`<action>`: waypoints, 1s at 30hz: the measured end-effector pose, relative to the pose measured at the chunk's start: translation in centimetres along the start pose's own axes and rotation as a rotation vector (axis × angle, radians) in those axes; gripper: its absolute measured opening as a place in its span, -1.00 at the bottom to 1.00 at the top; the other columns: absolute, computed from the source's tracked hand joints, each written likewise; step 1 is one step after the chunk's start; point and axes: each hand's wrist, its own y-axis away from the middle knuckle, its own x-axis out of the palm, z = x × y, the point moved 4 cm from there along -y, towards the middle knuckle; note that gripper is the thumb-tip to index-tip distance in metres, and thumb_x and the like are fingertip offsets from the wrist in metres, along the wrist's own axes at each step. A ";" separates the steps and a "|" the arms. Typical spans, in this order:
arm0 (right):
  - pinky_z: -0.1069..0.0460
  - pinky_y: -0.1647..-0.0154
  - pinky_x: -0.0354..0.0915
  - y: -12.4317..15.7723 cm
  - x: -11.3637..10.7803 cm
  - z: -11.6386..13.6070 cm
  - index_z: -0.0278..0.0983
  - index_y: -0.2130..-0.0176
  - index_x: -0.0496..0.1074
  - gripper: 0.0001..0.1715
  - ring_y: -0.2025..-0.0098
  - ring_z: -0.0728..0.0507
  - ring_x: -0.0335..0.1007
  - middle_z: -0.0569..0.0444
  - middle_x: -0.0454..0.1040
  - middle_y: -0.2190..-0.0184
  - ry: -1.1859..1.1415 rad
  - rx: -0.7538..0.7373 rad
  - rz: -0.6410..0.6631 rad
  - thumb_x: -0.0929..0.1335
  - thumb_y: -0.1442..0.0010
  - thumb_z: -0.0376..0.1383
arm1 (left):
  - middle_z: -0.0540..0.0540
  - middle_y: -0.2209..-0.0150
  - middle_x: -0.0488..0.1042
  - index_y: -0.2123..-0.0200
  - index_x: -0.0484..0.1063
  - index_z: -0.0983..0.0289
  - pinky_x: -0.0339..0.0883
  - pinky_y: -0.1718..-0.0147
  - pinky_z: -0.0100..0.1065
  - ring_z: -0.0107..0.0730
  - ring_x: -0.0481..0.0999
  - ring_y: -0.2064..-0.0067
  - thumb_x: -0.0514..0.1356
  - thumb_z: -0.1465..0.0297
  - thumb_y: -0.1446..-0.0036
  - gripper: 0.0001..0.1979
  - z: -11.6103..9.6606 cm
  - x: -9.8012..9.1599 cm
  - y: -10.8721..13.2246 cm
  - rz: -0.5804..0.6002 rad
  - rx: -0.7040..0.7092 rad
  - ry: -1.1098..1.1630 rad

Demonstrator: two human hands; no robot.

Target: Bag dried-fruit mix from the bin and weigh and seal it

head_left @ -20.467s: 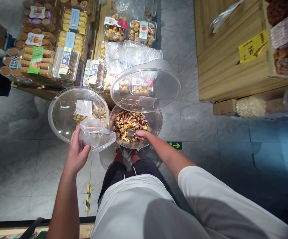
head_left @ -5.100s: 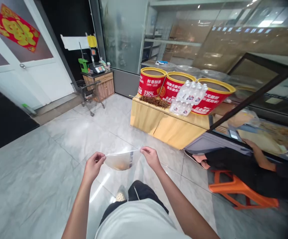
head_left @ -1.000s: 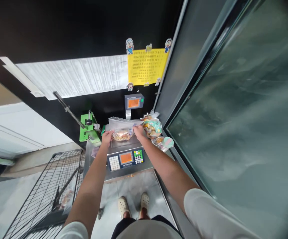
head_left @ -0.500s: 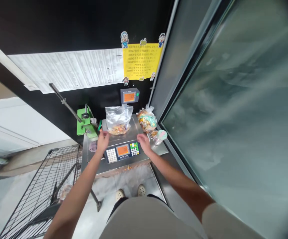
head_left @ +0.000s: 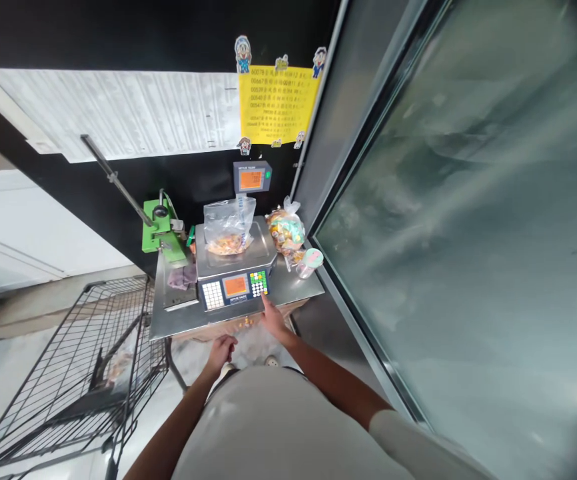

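This is a shop. A digital price scale (head_left: pixel 233 290) sits below a yellow list of product codes (head_left: pixel 278 105), with a wire shopping cart (head_left: pixel 68 380) just beside it.

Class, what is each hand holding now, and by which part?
Nothing: the left hand is empty, and the right hand is empty, one finger at the keypad. The bag rests unheld on the scale.

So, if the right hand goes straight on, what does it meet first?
Probably the coloured keypad of the scale; the index finger of the right hand looks very near it, though depth is unclear.
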 end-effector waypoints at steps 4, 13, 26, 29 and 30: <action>0.02 -0.08 0.31 -0.6 -0.6 1.2 -0.09 -0.62 -0.23 0.05 -0.13 -0.23 0.47 -0.13 0.40 -0.19 0.097 0.028 0.037 0.29 -0.35 -0.38 | -0.08 0.57 0.32 0.42 0.44 0.26 0.06 0.61 -0.42 -0.52 0.24 0.62 0.23 0.07 0.11 -0.65 2.0 0.8 0.2 0.059 -0.050 -0.060; -0.04 -0.05 0.33 -0.8 -0.2 2.2 -0.08 -0.61 -0.49 0.17 -0.12 -0.28 0.52 -0.18 0.46 -0.18 0.160 0.070 0.163 0.31 -0.38 -0.34 | -0.02 0.56 0.32 0.46 0.42 0.26 0.06 0.56 -0.40 -0.49 0.23 0.56 0.25 0.19 0.03 -0.76 3.0 0.6 1.1 0.140 -0.175 -0.213; -0.10 -0.08 0.37 -1.4 -1.6 3.1 -0.17 -0.62 -0.40 0.06 -0.16 -0.31 0.53 -0.22 0.54 -0.18 0.118 0.090 0.169 0.28 -0.43 -0.24 | 0.03 0.57 0.40 0.53 0.44 0.17 0.08 0.52 -0.36 -0.37 0.30 0.53 0.32 0.12 0.06 -0.74 4.1 1.5 1.2 0.252 -0.157 -0.353; -0.09 -0.10 0.36 -1.2 -1.8 2.7 -0.11 -0.61 -0.42 0.06 -0.17 -0.30 0.52 -0.17 0.55 -0.19 0.135 0.082 0.166 0.27 -0.44 -0.25 | 0.03 0.55 0.40 0.47 0.44 0.21 0.12 0.50 -0.35 -0.38 0.32 0.52 0.33 0.14 -0.04 -0.72 4.2 1.5 0.9 0.268 -0.177 -0.389; -0.09 -0.10 0.37 -1.2 -1.8 2.7 -0.10 -0.61 -0.44 0.06 -0.16 -0.29 0.52 -0.17 0.55 -0.18 0.142 0.085 0.173 0.27 -0.45 -0.25 | 0.01 0.54 0.40 0.44 0.45 0.23 0.14 0.48 -0.36 -0.40 0.32 0.51 0.32 0.15 -0.08 -0.72 4.3 1.5 0.7 0.274 -0.186 -0.403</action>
